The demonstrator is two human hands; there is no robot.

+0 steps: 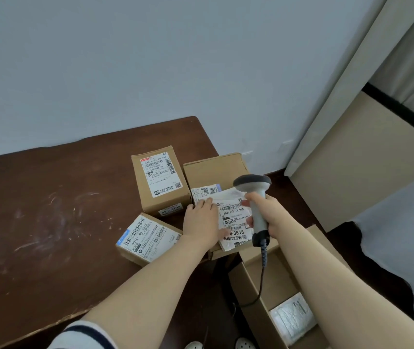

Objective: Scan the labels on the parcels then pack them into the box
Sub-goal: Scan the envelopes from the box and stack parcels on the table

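— What took up the left side?

— A wide stretch of scuffed brown table (50, 210) ran in from the left as far as the parcels. A low labelled parcel (149, 238) sat near the table's front edge, and a tall labelled parcel (160, 181) stood just behind it.

— And the hands?

— The left hand (201, 220) lay flat with its fingers straight, pressing the left edge of a white soft parcel (233, 215). That parcel rested on a larger brown carton (213, 170) by the table's right edge. The right hand (263, 212) was wrapped round the handle of a grey scanner (252, 182), whose head hung over the white parcel's far corner. Its cable (263, 260) trailed downward.

— Where was the box?

— The open box (279, 273) sat just off the table's right edge, lower than the tabletop and under the right forearm. A white packet (291, 316) lay inside it.
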